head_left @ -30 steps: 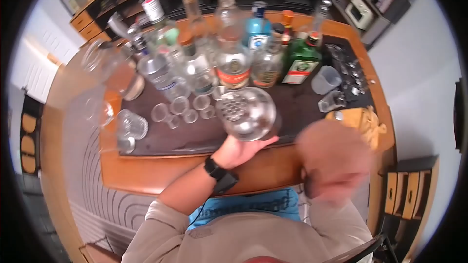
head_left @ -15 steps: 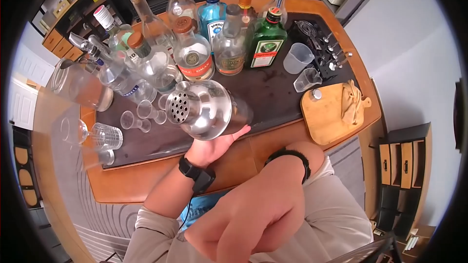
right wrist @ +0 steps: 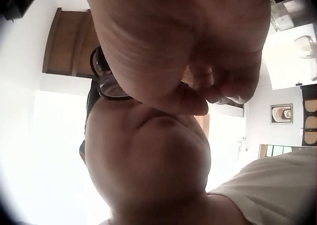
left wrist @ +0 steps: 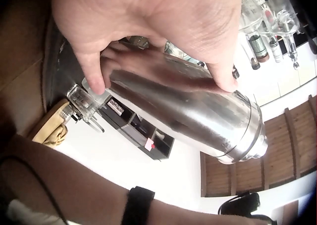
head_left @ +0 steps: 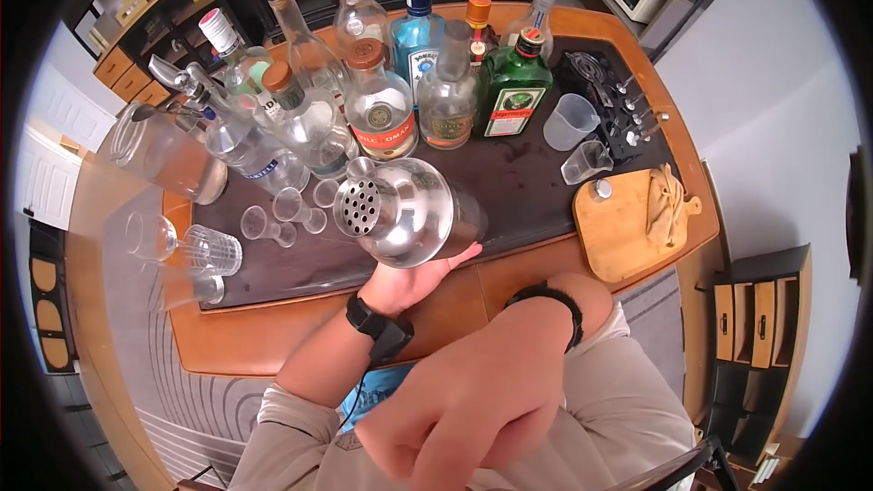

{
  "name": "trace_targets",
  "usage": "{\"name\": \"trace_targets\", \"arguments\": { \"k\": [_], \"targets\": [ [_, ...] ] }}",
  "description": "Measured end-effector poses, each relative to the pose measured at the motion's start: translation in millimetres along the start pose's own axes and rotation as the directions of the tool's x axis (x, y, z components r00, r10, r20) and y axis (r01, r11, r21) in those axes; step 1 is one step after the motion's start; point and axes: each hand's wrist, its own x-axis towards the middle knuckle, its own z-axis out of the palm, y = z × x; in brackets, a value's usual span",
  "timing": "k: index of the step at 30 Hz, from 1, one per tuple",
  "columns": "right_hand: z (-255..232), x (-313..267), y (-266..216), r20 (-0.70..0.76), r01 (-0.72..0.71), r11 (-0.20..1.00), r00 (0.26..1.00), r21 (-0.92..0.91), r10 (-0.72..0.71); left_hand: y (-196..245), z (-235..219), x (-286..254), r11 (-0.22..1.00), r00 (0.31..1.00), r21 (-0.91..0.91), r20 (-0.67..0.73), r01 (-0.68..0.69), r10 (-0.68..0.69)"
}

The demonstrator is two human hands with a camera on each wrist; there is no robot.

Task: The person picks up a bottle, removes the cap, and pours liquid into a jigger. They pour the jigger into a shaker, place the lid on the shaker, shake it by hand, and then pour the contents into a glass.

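Note:
A metal cocktail shaker [head_left: 414, 211] is tilted above the table's near part, its perforated strainer top [head_left: 361, 207] uncovered and facing up and left. My left hand [head_left: 405, 286] grips the body from beneath; in the left wrist view the thumb and fingers of the left hand [left wrist: 148, 22] spread round the shiny shaker [left wrist: 183, 108]. My right hand [head_left: 473, 391] is raised close to the head camera, away from the shaker. Curled fingers show on the right hand [right wrist: 198, 46] in the right wrist view, near the person's head, with no object visible in them.
Several bottles, among them a green one [head_left: 511, 91], stand behind the shaker. Small glasses [head_left: 264, 225] and a ribbed tumbler [head_left: 214, 250] are at the left. At the right are plastic cups [head_left: 571, 122], a cutting board [head_left: 618, 236] with a cloth [head_left: 667, 209], and a small metal cap [head_left: 601, 188].
My right hand has come from the table's right side, blurred, to close in front of the body and head camera. The left hand still grips the shaker. The head view has shifted.

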Motion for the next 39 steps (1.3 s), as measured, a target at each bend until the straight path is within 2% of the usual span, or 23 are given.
{"name": "trace_targets", "arguments": {
  "k": [1, 3, 7, 9, 10, 12, 13, 15, 16, 17, 19, 21, 22, 24, 25, 28, 30, 31, 33, 34, 36, 37, 39],
  "targets": [
    [-1.5, 1.2, -3.2, 0.005, 0.0, 1.0, 1.0, 0.0, 0.0, -0.7, -2.9, -0.2, 1.0, 1.0, -0.012, 0.006, 0.003, -0.002],
    [-6.7, 6.8, -12.9, 0.12, -0.141, 0.97, 0.979, -0.198, 0.167, -3.0, -5.8, 1.2, 1.0, 1.0, -0.027, 0.002, 0.003, -0.003],
    [2.8, 5.3, -11.3, 0.086, -0.175, 0.962, 0.977, -0.211, 0.197, -1.0, 1.8, 0.1, 0.999, 1.0, -0.033, -0.02, 0.003, -0.004],
    [0.1, 8.3, -14.9, 0.321, -0.181, 0.911, 0.895, -0.371, 0.309, -1.9, 2.1, -0.4, 0.999, 1.0, -0.033, -0.014, -0.002, 0.001],
    [0.5, 9.1, -17.7, 0.312, -0.189, 0.905, 0.895, -0.381, 0.318, -2.6, -0.1, 0.1, 0.998, 1.0, -0.055, -0.022, -0.011, 0.01],
    [1.7, 9.6, -23.9, 0.393, -0.521, 0.815, 0.714, -0.256, 0.58, -4.8, -4.0, 0.9, 0.996, 0.999, -0.084, -0.025, -0.024, 0.022],
    [3.0, 8.9, -23.0, 0.377, -0.53, 0.806, 0.713, -0.262, 0.592, -6.0, -4.1, 0.8, 0.996, 0.996, -0.091, -0.09, -0.02, 0.012],
    [5.9, 6.8, -19.0, 0.443, -0.521, 0.828, 0.704, -0.21, 0.555, -6.5, -6.0, 1.0, 0.989, 0.998, -0.143, -0.066, -0.028, 0.019],
    [5.9, 4.1, -21.2, 0.42, -0.533, 0.817, 0.704, -0.221, 0.573, -6.2, -5.5, 1.6, 0.987, 0.997, -0.161, -0.075, -0.026, 0.014],
    [6.6, 1.1, -23.2, 0.408, -0.535, 0.836, 0.741, -0.121, 0.533, -6.2, -4.9, 2.3, 0.998, 0.995, -0.069, -0.097, -0.014, 0.007],
    [7.8, -1.4, -20.5, 0.385, -0.491, 0.866, 0.82, 0.095, 0.423, -5.1, -1.8, 2.6, 0.997, 0.998, -0.079, -0.057, -0.024, 0.02],
    [6.1, 3.3, -8.8, 0.382, -0.397, 0.861, 0.885, 0.319, 0.267, -7.3, -7.4, 2.3, 0.996, 0.994, -0.09, -0.113, -0.016, 0.005],
    [2.3, 5.1, -4.6, 0.399, -0.386, 0.863, 0.884, 0.326, 0.244, -8.8, -6.6, 2.3, 0.995, 0.994, -0.098, -0.105, -0.036, 0.026],
    [-7.9, 4.7, -2.5, 0.545, -0.443, 0.891, 0.773, 0.095, 0.326, -6.9, -3.9, 3.5, 0.994, 0.996, -0.104, -0.087, -0.026, 0.017],
    [-8.0, 3.8, -1.9, 0.553, -0.435, 0.895, 0.772, 0.1, 0.314, -6.2, -4.2, 2.3, 0.994, 0.996, -0.11, -0.086, -0.014, 0.004],
    [-6.5, 2.3, -0.2, 0.591, -0.541, 0.825, 0.724, 0.165, 0.357, -7.7, -5.6, 1.5, 0.988, 0.997, -0.146, -0.062, -0.053, 0.044],
    [-0.7, -1.7, -2.1, 0.498, -0.492, 0.822, 0.809, 0.286, 0.311, -7.0, -8.2, 1.9, 0.993, 0.998, -0.113, -0.059, -0.034, 0.027],
    [5.8, -6.5, 0.4, 0.487, -0.496, 0.82, 0.812, 0.286, 0.321, -7.8, -9.1, 2.1, 0.997, 0.998, -0.077, -0.059, -0.019, 0.014],
    [16.8, -16.2, 14.0, 0.345, -0.274, 0.921, 0.923, 0.279, 0.17, -7.0, -7.4, 2.4, 0.996, 0.997, -0.085, -0.075, -0.007, 0.001],
    [16.8, -18.7, 18.4, 0.341, -0.273, 0.921, 0.924, 0.276, 0.172, -6.5, -6.7, 2.1, 0.996, 0.996, -0.086, -0.084, -0.006, -0.001],
    [16.2, -20.7, 26.1, 0.538, -0.437, 0.836, 0.815, 0.33, 0.214, -7.6, -8.6, 1.7, 0.996, 0.995, -0.084, -0.1, -0.008, -0.001],
    [16.3, -19.8, 26.5, 0.542, -0.432, 0.839, 0.815, 0.333, 0.205, -8.6, -12.0, 2.1, 0.995, 0.996, -0.095, -0.086, -0.005, -0.003],
    [15.9, -17.4, 21.9, 0.415, -0.334, 0.871, 0.894, 0.361, 0.171, -7.5, -11.4, 1.7, 0.995, 0.997, -0.098, -0.074, -0.007, 0.0]
  ]
}}
